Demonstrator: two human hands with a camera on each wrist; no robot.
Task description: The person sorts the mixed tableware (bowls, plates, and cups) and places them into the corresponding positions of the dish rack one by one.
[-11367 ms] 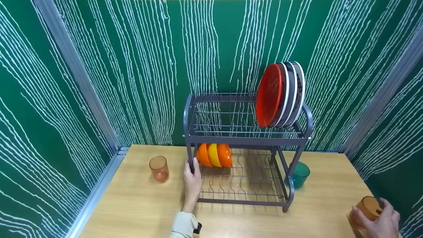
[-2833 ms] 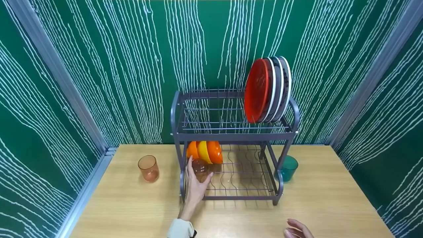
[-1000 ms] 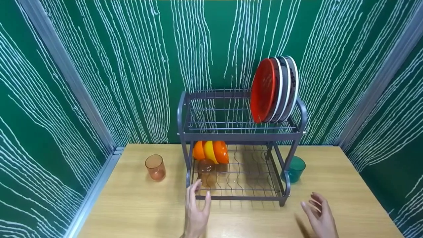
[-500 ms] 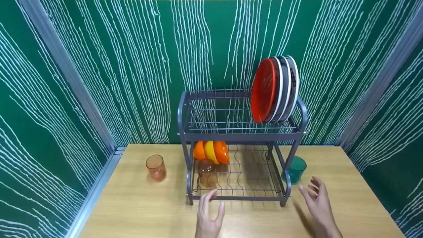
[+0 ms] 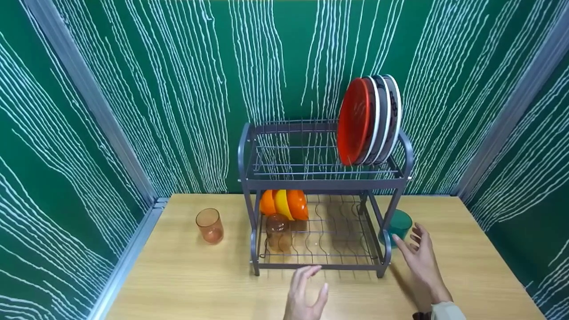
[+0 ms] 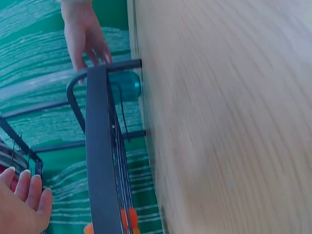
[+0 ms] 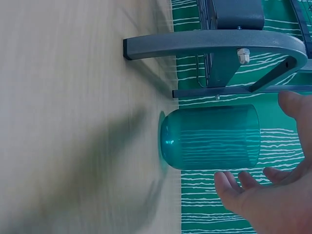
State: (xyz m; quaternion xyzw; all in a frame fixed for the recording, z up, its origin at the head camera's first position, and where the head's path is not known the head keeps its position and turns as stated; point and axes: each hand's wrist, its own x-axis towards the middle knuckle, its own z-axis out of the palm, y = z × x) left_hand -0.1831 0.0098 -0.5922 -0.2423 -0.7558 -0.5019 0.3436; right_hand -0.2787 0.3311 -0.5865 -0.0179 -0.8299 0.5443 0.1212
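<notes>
A green see-through cup point(image 5: 400, 226) stands upright on the table, just right of the dish rack point(image 5: 326, 184). My right hand point(image 5: 420, 262) reaches toward it, thumb and fingers spread on either side and holding nothing. The right wrist view shows the cup point(image 7: 214, 137) whole, with a gap between it and the fingers. My left hand point(image 5: 306, 295) hovers in front of the rack's lower front bar, fingers loosely bent, with nothing in it. Behind that hand, a brownish-orange see-through cup point(image 5: 278, 233) is upside down on the lower tier.
Orange and yellow bowls point(image 5: 284, 205) stand on edge at the lower tier's left. Several plates point(image 5: 355, 124), a red one foremost, stand upright at the upper tier's right. Another orange cup point(image 5: 210, 226) is on the table point(image 5: 186, 275) left of the rack. Green walls enclose the table.
My left hand has let go of the brownish cup on the lower tier and drawn back toward the right. My right hand has moved forward to the green cup.
</notes>
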